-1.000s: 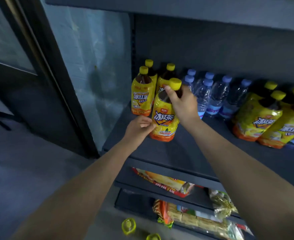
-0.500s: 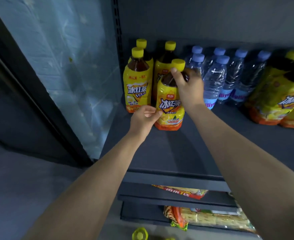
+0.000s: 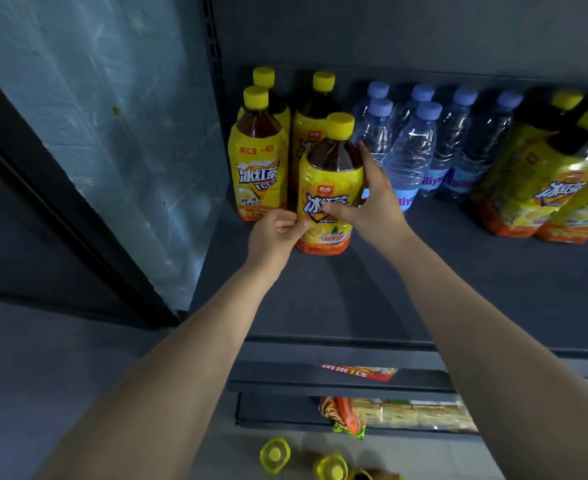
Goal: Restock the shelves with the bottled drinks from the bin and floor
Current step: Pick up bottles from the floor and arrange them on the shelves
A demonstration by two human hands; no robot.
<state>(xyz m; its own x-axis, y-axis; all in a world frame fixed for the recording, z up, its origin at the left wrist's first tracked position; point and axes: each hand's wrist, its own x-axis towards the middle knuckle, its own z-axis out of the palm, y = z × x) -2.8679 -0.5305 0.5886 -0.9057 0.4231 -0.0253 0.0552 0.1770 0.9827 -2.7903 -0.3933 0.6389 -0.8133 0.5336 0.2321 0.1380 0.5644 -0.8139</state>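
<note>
A yellow-capped iced tea bottle [image 3: 327,181] stands upright on the dark shelf [image 3: 441,278], in front of three matching bottles [image 3: 258,157] at the shelf's left end. My left hand [image 3: 273,235] has curled fingers and its thumb against the bottle's lower left label. My right hand [image 3: 372,202] lies along the bottle's right side, thumb stretched across the label and fingers straight, pointing up towards the shoulder. Two more yellow-capped bottles [image 3: 275,455] show on the floor at the bottom edge.
Several blue-capped water bottles [image 3: 410,154] stand right of the tea bottles. Shrink-wrapped iced tea packs [image 3: 534,181] lean at the far right. Lower shelves hold snack packets [image 3: 410,414]. A pale wall [image 3: 95,116] and a dark frame border the shelf's left side.
The tilted bottle was set upright on the shelf. My right hand left the neck and slid down to the bottle's body. The view moved closer and lower.
</note>
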